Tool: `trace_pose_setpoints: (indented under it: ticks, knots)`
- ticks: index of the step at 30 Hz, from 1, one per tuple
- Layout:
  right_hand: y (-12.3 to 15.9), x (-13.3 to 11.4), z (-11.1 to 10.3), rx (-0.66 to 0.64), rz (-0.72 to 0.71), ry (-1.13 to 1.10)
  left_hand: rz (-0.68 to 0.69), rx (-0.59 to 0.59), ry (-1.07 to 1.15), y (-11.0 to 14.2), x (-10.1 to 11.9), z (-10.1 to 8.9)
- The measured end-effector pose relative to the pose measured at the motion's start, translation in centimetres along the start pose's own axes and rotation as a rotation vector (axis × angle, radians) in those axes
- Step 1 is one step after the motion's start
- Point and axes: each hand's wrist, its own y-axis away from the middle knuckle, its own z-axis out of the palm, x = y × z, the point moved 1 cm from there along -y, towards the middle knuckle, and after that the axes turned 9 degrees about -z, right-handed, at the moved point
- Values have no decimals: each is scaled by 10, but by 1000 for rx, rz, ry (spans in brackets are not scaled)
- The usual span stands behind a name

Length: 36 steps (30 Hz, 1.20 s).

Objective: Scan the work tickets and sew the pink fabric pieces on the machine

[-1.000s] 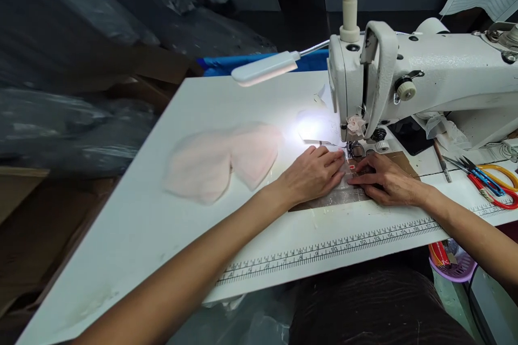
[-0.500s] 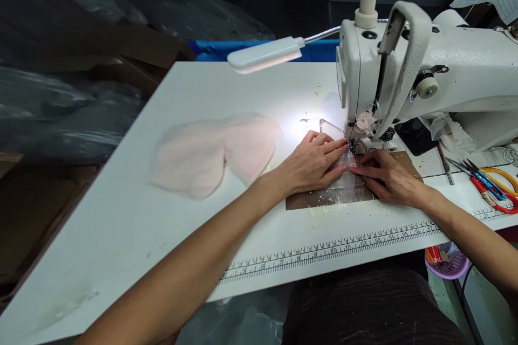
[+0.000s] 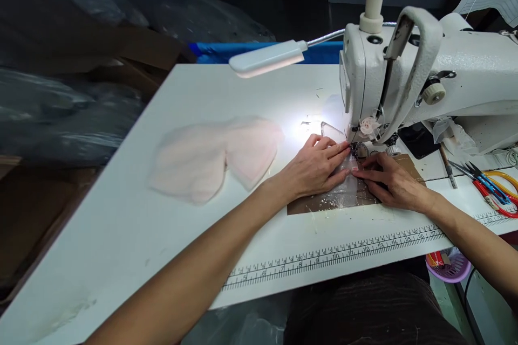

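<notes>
A piece of sheer, whitish fabric (image 3: 347, 186) lies under the needle area of a white sewing machine (image 3: 360, 70). My left hand (image 3: 319, 164) rests flat on it, fingers stretched toward the presser foot (image 3: 354, 150). From the other side, my right hand (image 3: 390, 180) has its fingertips drawn together at the fabric, apparently pinching its edge; the exact grip is small and partly hidden. Beneath both hands is a brown plate (image 3: 305, 205) with bits of thread on it. A small pale fabric rosette (image 3: 368, 125) hangs on the machine head.
Pale pink heart-shaped pieces (image 3: 190, 164) lie left on the white table (image 3: 121, 232). A lamp (image 3: 267, 59) shines over the work. Scissors (image 3: 496, 194) and blue snips (image 3: 488, 183) lie right, beyond a printed ruler strip (image 3: 335, 257). Below hangs a purple basket (image 3: 455, 268).
The camera view has shifted slightly, so the machine sits a little lower and farther right. Both hands keep nearly the same place by the presser foot.
</notes>
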Motion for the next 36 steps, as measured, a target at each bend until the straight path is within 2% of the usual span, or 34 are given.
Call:
trace_pose_setpoints:
  ticks: [10, 18, 24, 27, 30, 32, 36]
  knots:
    - [-1, -2, -1, 27, 6, 1, 0, 51, -21, 1, 4, 2]
    - [0, 0, 1, 24, 29, -2, -61, 62, 65, 4, 5, 5]
    - [0, 0, 2, 50, 30, -10, -50, 70, 8, 5, 6, 7]
    - [1, 1, 1, 38, 22, -11, -22, 116, -46, 5, 7, 7]
    - [2, 3, 0, 18, 4, -4, 23, 237, -81, 5, 7, 7]
    - [2, 4, 0, 15, -4, 3, 106, 310, -61, 5, 7, 7]
    - [3, 4, 1, 21, -13, 11, 245, 380, -18, 5, 7, 8]
